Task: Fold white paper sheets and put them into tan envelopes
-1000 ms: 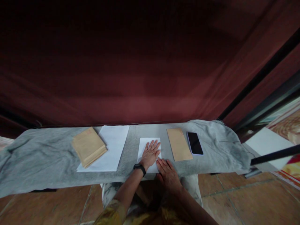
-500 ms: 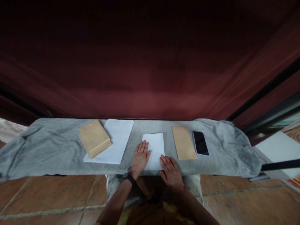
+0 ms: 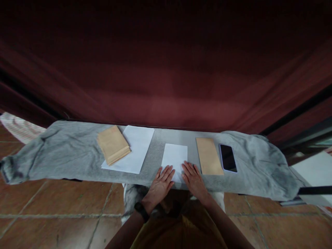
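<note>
Along the left of the bench, a grey cloth (image 3: 70,152) lies rumpled, soft and plush, its edge hanging over the tiled floor (image 3: 67,204). Next comes a stack of brown envelopes (image 3: 112,143), paper, slightly fanned; any print on them is too faint to read. It sits tilted across the large white paper (image 3: 141,143), whose right edge slants beside a strip of cloth. Then the left hand (image 3: 160,185), a black wristband (image 3: 141,211) behind it, lies flat with fingers spread on the near left corner of the small white paper (image 3: 175,155), a smooth upright rectangle at the bench's middle, close to the near edge. The right hand (image 3: 194,181) rests flat over the near right corner; both are unclenched, grasping nothing. A band of cloth separates that paper from the single brown envelope (image 3: 209,157), long and narrow. Just beside it lies the phone (image 3: 228,158), dark-screened, pale-rimmed, round-cornered, with wrinkled cloth beyond.
</note>
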The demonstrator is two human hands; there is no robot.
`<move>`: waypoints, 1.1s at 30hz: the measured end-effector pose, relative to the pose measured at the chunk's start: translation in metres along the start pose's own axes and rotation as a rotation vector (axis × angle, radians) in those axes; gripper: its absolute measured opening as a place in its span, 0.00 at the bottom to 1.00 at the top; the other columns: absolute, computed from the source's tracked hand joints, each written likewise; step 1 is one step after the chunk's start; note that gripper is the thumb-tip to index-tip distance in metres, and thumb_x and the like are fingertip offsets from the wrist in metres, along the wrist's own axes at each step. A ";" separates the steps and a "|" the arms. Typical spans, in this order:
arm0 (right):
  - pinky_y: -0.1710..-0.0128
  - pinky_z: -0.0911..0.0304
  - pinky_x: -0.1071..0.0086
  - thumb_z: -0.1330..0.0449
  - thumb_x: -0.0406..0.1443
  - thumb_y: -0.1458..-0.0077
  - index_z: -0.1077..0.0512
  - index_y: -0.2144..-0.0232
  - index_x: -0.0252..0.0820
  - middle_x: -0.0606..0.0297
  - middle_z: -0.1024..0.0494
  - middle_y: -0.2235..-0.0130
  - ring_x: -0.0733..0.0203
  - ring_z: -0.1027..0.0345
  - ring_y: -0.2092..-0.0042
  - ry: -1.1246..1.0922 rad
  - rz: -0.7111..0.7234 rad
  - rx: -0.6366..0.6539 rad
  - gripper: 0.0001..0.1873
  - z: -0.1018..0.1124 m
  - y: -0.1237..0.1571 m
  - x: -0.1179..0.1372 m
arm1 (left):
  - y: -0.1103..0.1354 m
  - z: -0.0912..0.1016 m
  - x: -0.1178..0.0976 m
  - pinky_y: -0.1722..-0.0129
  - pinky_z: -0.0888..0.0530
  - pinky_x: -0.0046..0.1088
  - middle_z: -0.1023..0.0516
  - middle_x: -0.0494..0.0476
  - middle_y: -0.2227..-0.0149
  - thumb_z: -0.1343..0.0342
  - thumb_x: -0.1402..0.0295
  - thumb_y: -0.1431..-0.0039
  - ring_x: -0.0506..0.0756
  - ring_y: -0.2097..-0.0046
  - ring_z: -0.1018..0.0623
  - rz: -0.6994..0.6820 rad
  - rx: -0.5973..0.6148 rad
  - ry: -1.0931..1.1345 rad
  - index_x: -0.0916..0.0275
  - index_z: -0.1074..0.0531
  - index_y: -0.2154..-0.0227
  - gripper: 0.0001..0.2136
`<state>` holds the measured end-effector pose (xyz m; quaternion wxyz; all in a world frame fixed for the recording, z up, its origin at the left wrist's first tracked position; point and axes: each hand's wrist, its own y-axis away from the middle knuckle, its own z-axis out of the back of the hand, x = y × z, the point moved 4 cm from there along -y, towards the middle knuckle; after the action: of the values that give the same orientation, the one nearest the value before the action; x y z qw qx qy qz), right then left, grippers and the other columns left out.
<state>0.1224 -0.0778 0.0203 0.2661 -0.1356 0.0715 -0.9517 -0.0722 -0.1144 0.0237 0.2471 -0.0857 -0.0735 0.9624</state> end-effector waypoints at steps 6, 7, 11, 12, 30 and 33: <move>0.30 0.52 0.49 0.55 0.39 0.28 0.43 0.31 0.40 0.54 0.38 0.32 0.52 0.44 0.31 -0.007 -0.019 -0.081 0.27 -0.008 -0.013 -0.011 | -0.004 -0.006 0.002 0.31 0.43 0.48 0.37 0.61 0.31 0.58 0.62 0.27 0.59 0.30 0.39 -0.023 0.117 -0.060 0.59 0.40 0.34 0.22; 0.31 0.52 0.49 0.55 0.39 0.28 0.43 0.31 0.39 0.54 0.37 0.32 0.52 0.44 0.31 -0.019 -0.017 -0.090 0.27 -0.009 -0.012 -0.012 | -0.004 -0.007 0.003 0.31 0.43 0.48 0.37 0.62 0.31 0.59 0.63 0.27 0.59 0.30 0.39 -0.023 0.130 -0.060 0.59 0.40 0.34 0.22; 0.31 0.49 0.48 0.55 0.38 0.29 0.42 0.32 0.40 0.54 0.36 0.33 0.52 0.42 0.32 -0.079 0.013 -0.093 0.26 -0.009 -0.002 -0.016 | -0.003 -0.006 0.002 0.32 0.42 0.49 0.37 0.61 0.31 0.57 0.71 0.31 0.59 0.30 0.39 -0.010 0.139 -0.020 0.57 0.39 0.35 0.23; 0.31 0.49 0.48 0.55 0.38 0.29 0.41 0.32 0.40 0.54 0.35 0.33 0.52 0.42 0.32 -0.095 0.022 -0.092 0.26 -0.009 0.001 -0.017 | -0.003 -0.004 0.001 0.32 0.42 0.49 0.37 0.60 0.31 0.57 0.73 0.32 0.59 0.30 0.40 -0.005 0.135 0.002 0.55 0.39 0.35 0.24; 0.32 0.47 0.45 0.50 0.32 0.38 0.35 0.35 0.47 0.59 0.37 0.31 0.52 0.45 0.31 -0.276 0.125 -0.011 0.29 -0.010 0.012 -0.037 | -0.007 -0.007 -0.009 0.33 0.39 0.55 0.39 0.63 0.31 0.59 0.81 0.39 0.61 0.30 0.41 0.020 0.186 -0.070 0.57 0.37 0.36 0.29; 0.32 0.47 0.45 0.50 0.32 0.38 0.35 0.35 0.46 0.58 0.36 0.32 0.51 0.44 0.31 -0.279 0.142 0.014 0.29 -0.011 0.010 -0.039 | -0.007 -0.004 -0.011 0.33 0.39 0.54 0.39 0.63 0.30 0.59 0.81 0.39 0.61 0.30 0.40 0.027 0.167 -0.047 0.57 0.37 0.36 0.29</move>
<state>0.1560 -0.0653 -0.0009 0.3409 -0.2591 0.0368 -0.9029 -0.0587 -0.1133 0.0223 0.2384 -0.0433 0.0027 0.9702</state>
